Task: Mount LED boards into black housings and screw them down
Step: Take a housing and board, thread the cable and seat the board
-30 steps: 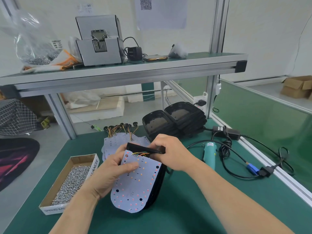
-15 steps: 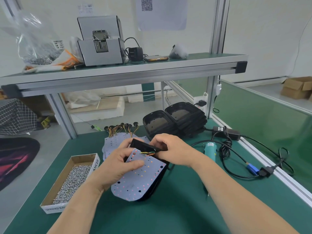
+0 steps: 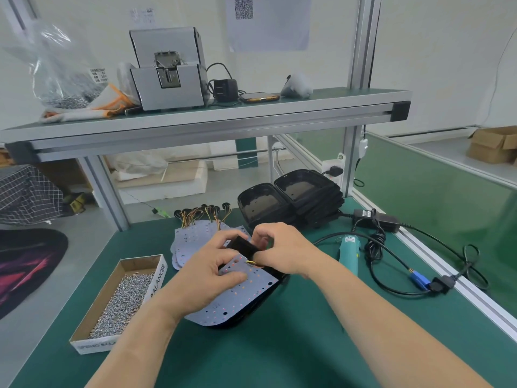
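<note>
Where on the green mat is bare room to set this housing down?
Bare: the near green mat, between cardboard screw box and aluminium side rail. Crowded: white LED boards and stacked black housings behind, teal electric screwdriver and black cables right.

"BALANCER" and "SPRING BALA" on the cardboard screw box
</note>
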